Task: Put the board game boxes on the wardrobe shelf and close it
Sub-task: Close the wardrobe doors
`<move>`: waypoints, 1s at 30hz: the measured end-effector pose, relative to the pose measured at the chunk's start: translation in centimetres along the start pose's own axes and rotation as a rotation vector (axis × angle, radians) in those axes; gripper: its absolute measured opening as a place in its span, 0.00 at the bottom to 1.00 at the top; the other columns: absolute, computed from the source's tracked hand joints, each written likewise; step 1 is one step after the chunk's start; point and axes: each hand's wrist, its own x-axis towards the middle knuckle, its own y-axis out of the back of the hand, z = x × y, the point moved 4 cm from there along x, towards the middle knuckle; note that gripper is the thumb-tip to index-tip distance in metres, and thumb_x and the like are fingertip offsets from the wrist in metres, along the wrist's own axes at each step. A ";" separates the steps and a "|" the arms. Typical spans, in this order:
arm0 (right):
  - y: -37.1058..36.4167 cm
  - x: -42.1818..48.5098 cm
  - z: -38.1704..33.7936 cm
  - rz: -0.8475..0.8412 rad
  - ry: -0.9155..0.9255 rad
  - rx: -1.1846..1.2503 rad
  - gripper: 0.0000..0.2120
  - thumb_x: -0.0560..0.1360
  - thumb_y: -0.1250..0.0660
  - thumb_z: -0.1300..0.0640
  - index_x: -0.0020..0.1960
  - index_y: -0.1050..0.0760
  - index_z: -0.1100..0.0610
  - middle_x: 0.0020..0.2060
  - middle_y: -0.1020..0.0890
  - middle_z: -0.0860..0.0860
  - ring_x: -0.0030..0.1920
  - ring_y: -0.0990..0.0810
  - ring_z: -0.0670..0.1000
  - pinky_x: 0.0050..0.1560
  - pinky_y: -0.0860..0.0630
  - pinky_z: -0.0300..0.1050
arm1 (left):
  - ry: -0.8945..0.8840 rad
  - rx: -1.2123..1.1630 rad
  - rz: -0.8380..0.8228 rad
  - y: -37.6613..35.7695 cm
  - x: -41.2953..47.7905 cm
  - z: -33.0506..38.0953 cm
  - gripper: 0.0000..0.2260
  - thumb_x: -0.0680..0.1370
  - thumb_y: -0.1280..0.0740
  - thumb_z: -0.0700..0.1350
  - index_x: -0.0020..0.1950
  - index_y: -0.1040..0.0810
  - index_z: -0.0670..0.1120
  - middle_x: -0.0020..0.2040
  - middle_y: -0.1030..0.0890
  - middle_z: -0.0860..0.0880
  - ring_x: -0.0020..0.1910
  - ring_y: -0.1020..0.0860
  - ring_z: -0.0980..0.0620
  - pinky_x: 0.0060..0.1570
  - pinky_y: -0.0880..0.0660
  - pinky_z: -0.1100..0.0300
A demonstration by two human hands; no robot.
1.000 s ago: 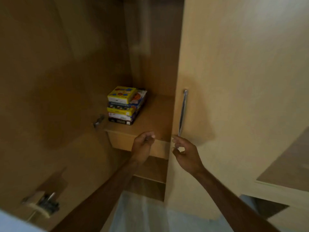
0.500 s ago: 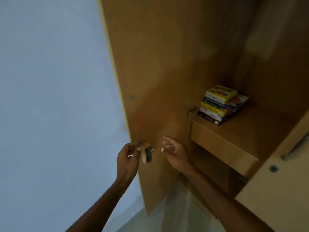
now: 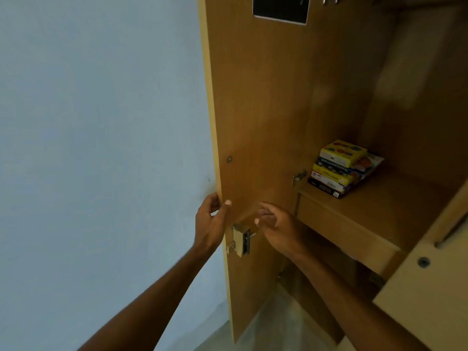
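While the board game boxes (image 3: 343, 168) already sit stacked on the wardrobe shelf (image 3: 395, 211), off to the right and a little higher than both hands, the person stands at the open left door (image 3: 258, 122) of the wardrobe. That door panel runs tall and upright, its free edge facing the pale blue wall (image 3: 101, 148), its hinged side towards the shelf.

The left hand (image 3: 209, 224) is the grip on the door: fingers curl round the outer edge and the thumb presses flat on the inner face, so it is pinching the panel edge just above the lock fitting (image 3: 240, 240). The right hand (image 3: 274, 225) hovers just beside it on the inner face, fingers loosely curled and holding nothing; I cannot tell whether it touches the wood.

The closing swing, as I judge it, must carry the door's free edge rightward, across the shelf front, and the left hand is the one placed to pull it. The other door (image 3: 430, 295) stands partly open at the lower right (its metal handle shows at the edge).

A dark label (image 3: 281, 8) is stuck high on the door; nothing on it can be read. Print on the box sides is too blurred to make out.
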 end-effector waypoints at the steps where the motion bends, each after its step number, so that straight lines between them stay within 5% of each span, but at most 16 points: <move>1: 0.6 -0.7 0.5 0.009 -0.017 0.007 0.21 0.76 0.32 0.56 0.67 0.29 0.49 0.58 0.21 0.45 0.59 0.23 0.44 0.50 0.25 0.34 | -0.022 -0.004 -0.010 -0.3 -0.7 0.2 0.20 0.77 0.38 0.58 0.66 0.26 0.50 0.60 0.20 0.53 0.57 0.21 0.53 0.56 0.23 0.57; 6: 4.3 -4.6 2.0 0.114 -0.102 0.018 0.25 0.72 0.28 0.51 0.68 0.29 0.49 0.59 0.21 0.44 0.58 0.23 0.44 0.53 0.22 0.41 | -0.184 -0.061 -0.178 -2.7 -3.0 1.7 0.11 0.81 0.39 0.48 0.54 0.19 0.45 0.49 0.16 0.50 0.49 0.18 0.52 0.47 0.21 0.64; 14: 10.4 -9.1 2.4 0.385 -0.092 -0.114 0.28 0.65 0.25 0.42 0.62 0.25 0.48 0.51 0.19 0.39 0.52 0.21 0.39 0.50 0.22 0.39 | -0.254 -0.105 -0.406 -11.8 -3.8 5.0 0.09 0.78 0.35 0.38 0.56 0.18 0.45 0.50 0.16 0.49 0.50 0.18 0.54 0.51 0.19 0.57; 19: 14.4 -11.1 4.0 0.558 -0.147 -0.301 0.24 0.67 0.25 0.45 0.60 0.23 0.52 0.47 0.20 0.40 0.44 0.25 0.33 0.38 0.31 0.24 | -0.248 -0.161 -0.517 -17.1 -5.0 6.3 0.07 0.77 0.33 0.37 0.52 0.18 0.46 0.47 0.16 0.48 0.47 0.18 0.51 0.48 0.20 0.56; 25: 19.8 -11.5 6.1 0.730 -0.209 -0.553 0.28 0.67 0.27 0.39 0.63 0.25 0.50 0.55 0.18 0.47 0.53 0.20 0.46 0.49 0.21 0.45 | -0.285 -0.121 -0.643 -23.6 -4.7 7.5 0.05 0.76 0.31 0.37 0.50 0.18 0.42 0.45 0.16 0.48 0.46 0.18 0.53 0.50 0.19 0.55; 30: 24.0 -11.1 6.7 0.865 -0.194 -0.870 0.38 0.66 0.31 0.35 0.71 0.34 0.51 0.66 0.28 0.52 0.66 0.30 0.54 0.60 0.28 0.52 | -0.280 -0.154 -0.665 -28.9 -4.3 8.3 0.03 0.75 0.30 0.37 0.48 0.19 0.43 0.43 0.17 0.47 0.43 0.18 0.52 0.49 0.19 0.53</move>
